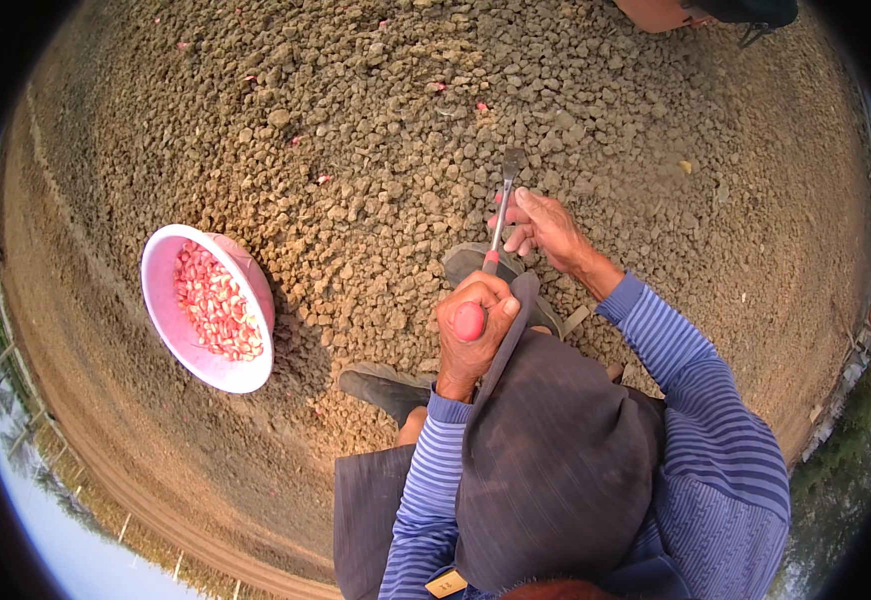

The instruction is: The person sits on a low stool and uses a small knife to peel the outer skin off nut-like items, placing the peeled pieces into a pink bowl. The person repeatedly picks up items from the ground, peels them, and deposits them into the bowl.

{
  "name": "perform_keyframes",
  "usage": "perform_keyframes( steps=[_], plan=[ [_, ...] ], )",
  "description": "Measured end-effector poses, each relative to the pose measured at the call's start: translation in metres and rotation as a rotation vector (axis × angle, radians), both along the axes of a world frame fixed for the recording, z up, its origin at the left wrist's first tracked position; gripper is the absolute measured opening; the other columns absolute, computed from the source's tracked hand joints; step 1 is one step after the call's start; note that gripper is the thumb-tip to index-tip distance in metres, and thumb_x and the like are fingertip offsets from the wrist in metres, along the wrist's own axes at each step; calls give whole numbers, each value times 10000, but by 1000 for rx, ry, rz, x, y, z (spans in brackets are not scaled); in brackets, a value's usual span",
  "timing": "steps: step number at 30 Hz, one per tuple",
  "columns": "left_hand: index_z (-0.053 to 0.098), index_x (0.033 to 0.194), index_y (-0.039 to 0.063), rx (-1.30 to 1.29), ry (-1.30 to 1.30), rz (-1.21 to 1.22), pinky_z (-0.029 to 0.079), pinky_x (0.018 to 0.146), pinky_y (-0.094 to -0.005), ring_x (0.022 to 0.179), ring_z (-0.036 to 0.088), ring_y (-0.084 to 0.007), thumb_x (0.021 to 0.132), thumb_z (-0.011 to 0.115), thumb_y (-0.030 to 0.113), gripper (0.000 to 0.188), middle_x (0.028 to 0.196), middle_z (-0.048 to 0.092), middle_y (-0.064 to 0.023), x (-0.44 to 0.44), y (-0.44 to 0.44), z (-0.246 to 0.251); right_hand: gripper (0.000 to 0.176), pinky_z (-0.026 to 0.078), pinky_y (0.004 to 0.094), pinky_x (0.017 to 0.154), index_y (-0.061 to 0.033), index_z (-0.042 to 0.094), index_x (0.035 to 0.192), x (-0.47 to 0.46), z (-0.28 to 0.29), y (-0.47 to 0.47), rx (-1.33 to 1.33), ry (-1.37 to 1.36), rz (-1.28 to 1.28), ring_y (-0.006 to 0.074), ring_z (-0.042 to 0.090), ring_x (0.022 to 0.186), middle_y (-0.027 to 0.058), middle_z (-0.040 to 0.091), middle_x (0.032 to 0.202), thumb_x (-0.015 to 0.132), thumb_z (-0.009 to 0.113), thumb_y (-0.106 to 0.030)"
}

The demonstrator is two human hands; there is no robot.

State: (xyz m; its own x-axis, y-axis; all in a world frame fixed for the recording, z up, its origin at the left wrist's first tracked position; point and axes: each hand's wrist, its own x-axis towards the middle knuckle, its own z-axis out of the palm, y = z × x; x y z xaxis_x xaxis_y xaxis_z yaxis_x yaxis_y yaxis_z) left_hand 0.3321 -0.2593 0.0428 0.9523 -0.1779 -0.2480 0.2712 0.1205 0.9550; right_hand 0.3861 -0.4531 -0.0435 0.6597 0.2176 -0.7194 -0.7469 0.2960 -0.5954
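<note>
My left hand (473, 319) is wrapped around the red-and-grey handle of a small hand digging tool (501, 214). The handle's red end faces up at the camera. A slim metal shank runs from it to a narrow, flat, soil-darkened blade, which is over or against the clods. Beside the shank is my right hand (548, 225), thumb apart and fingers loosely bent, with red-stained fingertips partly behind the metal. I see no object in it, though its palm is partly hidden. To the left, a pink plastic basin (158, 300) holds many pink-coated seeds (218, 300), perhaps peanut kernels.
Dry, cloddy soil (375, 247) spreads all around, with several pink seeds (482, 106) scattered on it. My dark shoes (387, 386) stand near the tool. My brimmed cap (548, 457) hides part of the lower view. Another person's head (705, 11) shows at the top right.
</note>
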Motion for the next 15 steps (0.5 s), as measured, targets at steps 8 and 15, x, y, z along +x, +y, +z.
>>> perform_keyframes(
  steps=[8,15],
  plan=[
    [547,757,19,46,-150,-186,501,680,-349,724,602,-233,849,762,12,233,822,629,-84,23,-24,-10,294,369,210,480,5,566,1203,19,-11,1,42,-127,-286,59,474,561,25,616,791,1006,600,-210],
    [536,733,29,13,-134,-207,521,684,-348,741,628,-223,831,764,13,248,832,652,-76,14,-19,-4,303,358,214,486,-2,549,1229,1,6,-5,62,-152,-267,55,479,584,25,602,793,1043,571,-239]
  ],
)
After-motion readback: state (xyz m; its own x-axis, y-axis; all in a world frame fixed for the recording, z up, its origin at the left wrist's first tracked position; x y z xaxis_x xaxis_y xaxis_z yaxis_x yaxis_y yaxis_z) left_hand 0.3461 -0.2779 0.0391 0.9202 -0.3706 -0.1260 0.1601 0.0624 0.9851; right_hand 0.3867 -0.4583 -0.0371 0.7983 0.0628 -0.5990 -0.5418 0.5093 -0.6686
